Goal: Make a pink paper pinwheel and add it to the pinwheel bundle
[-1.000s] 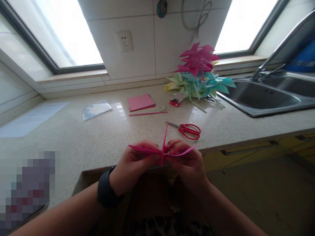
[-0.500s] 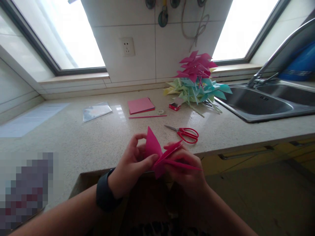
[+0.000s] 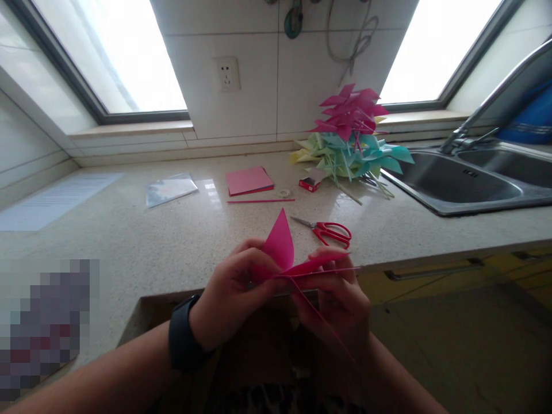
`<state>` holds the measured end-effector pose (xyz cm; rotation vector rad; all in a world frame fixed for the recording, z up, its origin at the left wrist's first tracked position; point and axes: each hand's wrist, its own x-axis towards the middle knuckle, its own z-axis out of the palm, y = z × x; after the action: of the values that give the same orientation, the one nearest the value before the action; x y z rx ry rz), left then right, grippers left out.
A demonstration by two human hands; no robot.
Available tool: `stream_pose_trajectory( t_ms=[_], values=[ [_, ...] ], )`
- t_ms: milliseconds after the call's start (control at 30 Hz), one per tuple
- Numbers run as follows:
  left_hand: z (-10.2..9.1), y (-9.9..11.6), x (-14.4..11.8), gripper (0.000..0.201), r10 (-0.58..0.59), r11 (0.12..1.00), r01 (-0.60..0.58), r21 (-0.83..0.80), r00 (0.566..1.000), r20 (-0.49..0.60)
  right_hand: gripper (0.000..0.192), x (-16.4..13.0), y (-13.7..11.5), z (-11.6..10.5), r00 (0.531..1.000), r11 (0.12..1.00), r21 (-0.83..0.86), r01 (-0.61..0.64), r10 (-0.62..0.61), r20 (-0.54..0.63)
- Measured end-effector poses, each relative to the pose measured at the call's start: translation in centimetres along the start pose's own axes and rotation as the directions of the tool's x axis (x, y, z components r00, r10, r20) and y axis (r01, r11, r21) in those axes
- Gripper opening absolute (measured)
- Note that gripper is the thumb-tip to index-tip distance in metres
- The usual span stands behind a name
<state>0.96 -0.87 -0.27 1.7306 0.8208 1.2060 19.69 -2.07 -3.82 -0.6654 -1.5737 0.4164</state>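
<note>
Beside the sink (image 3: 452, 195), a heap of finished pinwheels (image 3: 351, 141); nearer than the red scissors (image 3: 330, 231), left hand (image 3: 233, 293) and right hand (image 3: 340, 299) pinched shut on a half-folded pink paper pinwheel (image 3: 282, 250), stick apparently attached, blades seemingly unfinished.

I see my left hand (image 3: 233, 287) and right hand (image 3: 340, 293) pinching a folded pink paper pinwheel (image 3: 282, 250) at the counter (image 3: 129, 241) edge; a thin pink stick (image 3: 321, 322) seems attached. Red scissors (image 3: 330, 231) lie just beyond.
</note>
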Motion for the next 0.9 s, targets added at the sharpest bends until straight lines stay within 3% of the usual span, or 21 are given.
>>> stream_pose_trajectory(
  t_ms=[233,400,533,667,733,800,900],
  values=[
    [-0.4,0.5,0.2,0.008,0.016,1.0,-0.016,-0.01,1.0,0.011,0.06,-0.3,0.5,-2.4,0.958,0.996,-0.077,0.043,-0.02,0.285],
    [-0.6,0.6,0.3,0.007,0.052,0.999,-0.052,0.015,0.998,0.046,0.057,-0.3,0.0,-4.8,0.933,0.987,-0.122,0.108,-0.058,0.356],
    [-0.7,0.7,0.4,0.01,0.079,0.995,-0.082,0.057,0.995,0.061,0.036,0.6,0.3,-7.5,0.948,0.985,-0.125,0.12,-0.076,0.308],
    [-1.0,0.8,0.4,0.013,0.117,0.99,-0.123,0.072,0.99,0.083,0.024,3.8,2.5,-9.5,1.0,0.961,-0.276,0.002,0.005,0.024],
    [-1.1,0.8,0.5,0.016,0.144,0.985,-0.152,0.081,0.984,0.102,0.017,5.8,3.9,-9.9,0.992,0.909,-0.413,-0.064,0.101,0.07],
    [-1.3,0.8,0.5,0.019,0.167,0.979,-0.179,0.096,0.978,0.122,0.012,7.4,5.0,-10.0,0.954,0.807,-0.588,-0.051,0.214,0.211],
    [-1.5,0.7,0.6,0.02,0.19,0.971,-0.206,0.121,0.973,0.135,0.019,9.0,5.9,-9.8,0.829,0.696,-0.718,0.018,0.391,0.4]
  ],
)
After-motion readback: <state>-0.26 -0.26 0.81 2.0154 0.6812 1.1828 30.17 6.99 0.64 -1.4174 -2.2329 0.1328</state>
